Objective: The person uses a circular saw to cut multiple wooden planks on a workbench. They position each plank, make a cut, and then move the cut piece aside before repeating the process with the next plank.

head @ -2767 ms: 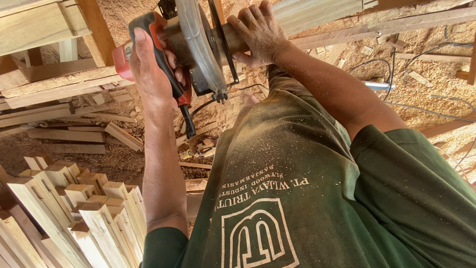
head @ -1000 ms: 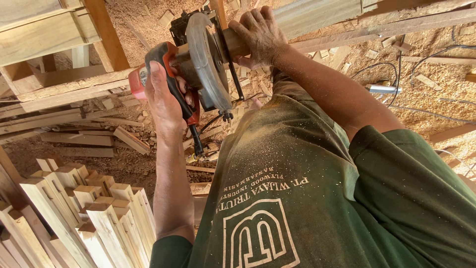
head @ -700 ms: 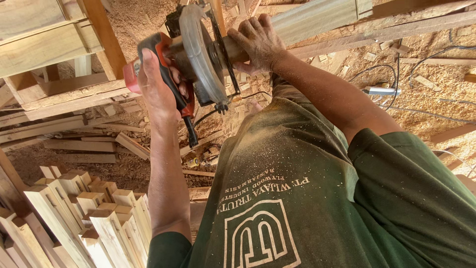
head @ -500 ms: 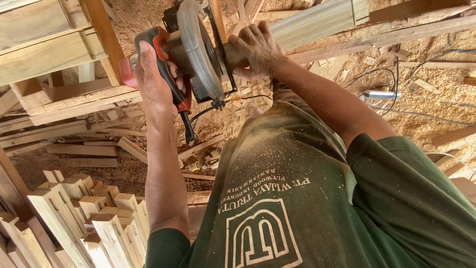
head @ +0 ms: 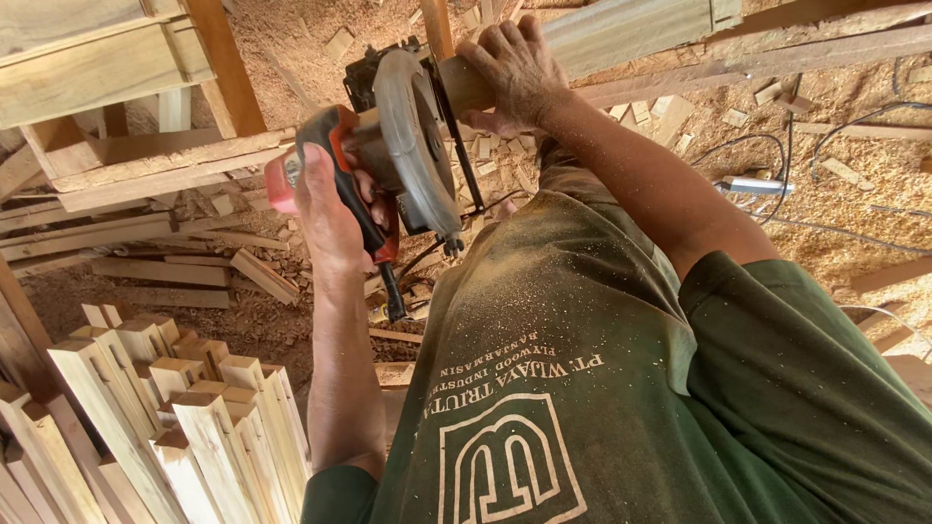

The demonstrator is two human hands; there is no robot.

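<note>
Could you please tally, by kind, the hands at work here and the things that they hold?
circular saw: 1
wooden plank: 1
hands: 2 (left hand on the saw, right hand on the plank)
Total: 4

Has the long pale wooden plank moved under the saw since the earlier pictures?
Cannot tell. The long pale wooden plank looks alike against the slanted brown beam; the head camera shifts. The right hand holds it.
</note>
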